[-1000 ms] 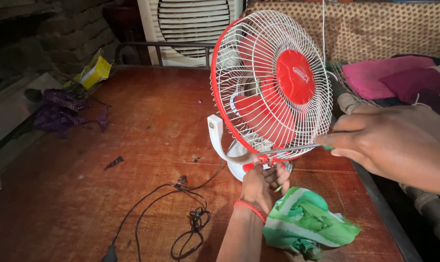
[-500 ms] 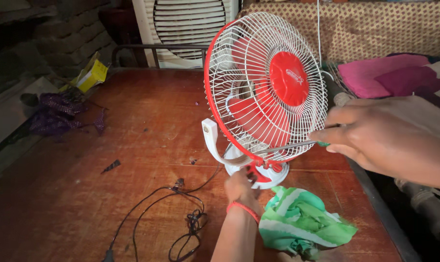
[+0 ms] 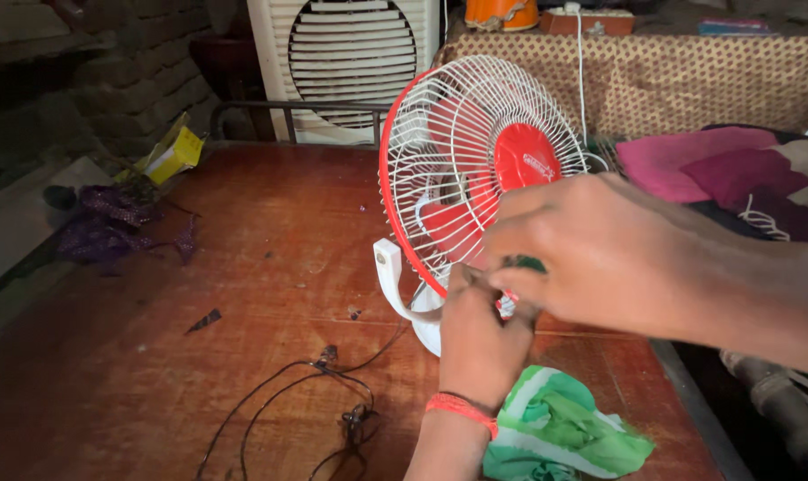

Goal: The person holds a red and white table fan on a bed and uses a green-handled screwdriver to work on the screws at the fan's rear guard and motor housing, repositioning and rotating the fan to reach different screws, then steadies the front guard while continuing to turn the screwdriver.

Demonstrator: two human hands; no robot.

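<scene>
Red-rimmed fan [image 3: 475, 169] now sits mid-frame as I bring both hands together at its lower grille, right hand [image 3: 600, 254] pinching a green tool [image 3: 524, 264], left hand [image 3: 479, 334] closed on the rim.

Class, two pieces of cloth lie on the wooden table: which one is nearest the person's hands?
The green-and-white cloth, right beside the left wrist; the purple cloth lies far off at the table's left edge.

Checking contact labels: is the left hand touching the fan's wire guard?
Touching. The head view shows the left hand raised to the lower rim of the fan's wire guard, fingertips pressed against it beside the right hand.
</scene>
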